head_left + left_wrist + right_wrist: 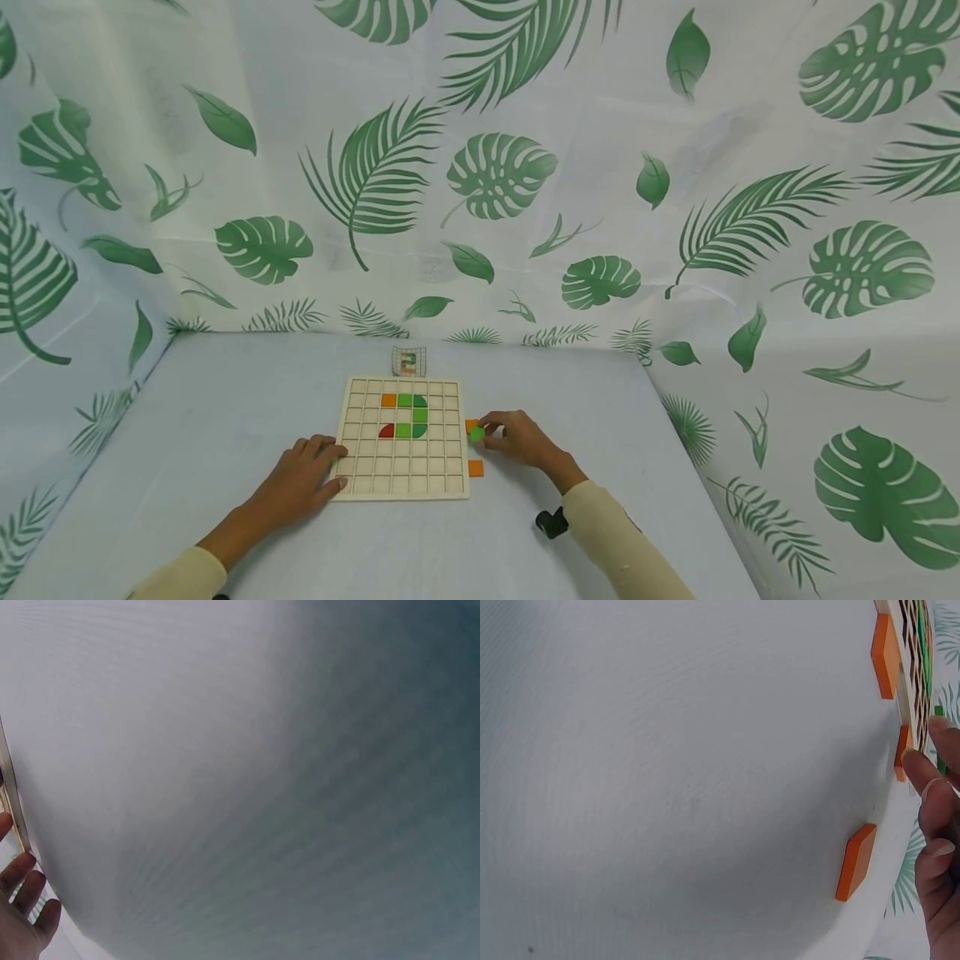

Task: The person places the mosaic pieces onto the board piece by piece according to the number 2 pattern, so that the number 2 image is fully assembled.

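A pale wooden grid board (pixel 401 483) lies flat on the table. On it, an orange square tile (pixel 388 401), several green tiles (pixel 422 415) and a red quarter-round tile (pixel 386 431) form a curved figure. Along the board's left edge rests my left hand (pixel 300 475), fingers loosely spread; its fingertips (pixel 22 862) also show in the left wrist view. Just beyond the right edge, my right hand (pixel 517 437) pinches a bright green tile (pixel 477 434) between thumb and fingers. That tile is mostly hidden by the fingers in the right wrist view.
An orange tile (pixel 476 468) lies against the board's right side, and another orange tile (pixel 471 425) sits beside the pinching fingers. The right wrist view shows a further orange tile (pixel 856 862) on the table. Behind the board is a small picture card (pixel 408 362). Leaf-printed sheeting (pixel 525 242) encloses the table.
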Demonstrator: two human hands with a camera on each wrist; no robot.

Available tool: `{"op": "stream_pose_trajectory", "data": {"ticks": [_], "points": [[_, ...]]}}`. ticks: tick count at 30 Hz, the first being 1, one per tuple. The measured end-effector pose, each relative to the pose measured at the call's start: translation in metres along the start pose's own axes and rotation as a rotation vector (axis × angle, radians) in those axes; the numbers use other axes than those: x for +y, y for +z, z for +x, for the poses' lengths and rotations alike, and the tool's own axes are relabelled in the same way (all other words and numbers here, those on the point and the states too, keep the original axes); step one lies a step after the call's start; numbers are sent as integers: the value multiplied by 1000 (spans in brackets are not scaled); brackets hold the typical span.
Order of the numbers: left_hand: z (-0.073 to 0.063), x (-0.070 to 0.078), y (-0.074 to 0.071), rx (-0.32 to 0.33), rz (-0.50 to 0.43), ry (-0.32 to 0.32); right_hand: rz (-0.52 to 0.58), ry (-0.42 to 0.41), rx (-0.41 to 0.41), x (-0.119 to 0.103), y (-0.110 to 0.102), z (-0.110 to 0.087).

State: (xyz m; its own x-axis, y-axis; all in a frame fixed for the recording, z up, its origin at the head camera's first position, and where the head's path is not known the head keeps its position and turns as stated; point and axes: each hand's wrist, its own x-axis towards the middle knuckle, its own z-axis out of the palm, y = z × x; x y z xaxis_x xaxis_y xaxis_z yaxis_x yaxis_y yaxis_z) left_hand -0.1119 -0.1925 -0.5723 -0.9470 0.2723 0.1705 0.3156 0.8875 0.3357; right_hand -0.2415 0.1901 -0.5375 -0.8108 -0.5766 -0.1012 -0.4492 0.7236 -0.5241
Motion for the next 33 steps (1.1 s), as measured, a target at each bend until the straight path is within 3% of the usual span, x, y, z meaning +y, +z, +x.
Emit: {"op": "stream_pose_trajectory", "data": {"ticks": [9,18,27,33], "points": [[1,0,0,6,-1,2,118,-66,111,-6,6,3],[0,1,-1,5,-2,-1,182,-82,161,-13,17,8],[0,0,0,6,-13,-3,305,-7,127,-23,28,17],[0,1,-2,-5,-7,-12,358,-35,104,-31,40,22]]}}
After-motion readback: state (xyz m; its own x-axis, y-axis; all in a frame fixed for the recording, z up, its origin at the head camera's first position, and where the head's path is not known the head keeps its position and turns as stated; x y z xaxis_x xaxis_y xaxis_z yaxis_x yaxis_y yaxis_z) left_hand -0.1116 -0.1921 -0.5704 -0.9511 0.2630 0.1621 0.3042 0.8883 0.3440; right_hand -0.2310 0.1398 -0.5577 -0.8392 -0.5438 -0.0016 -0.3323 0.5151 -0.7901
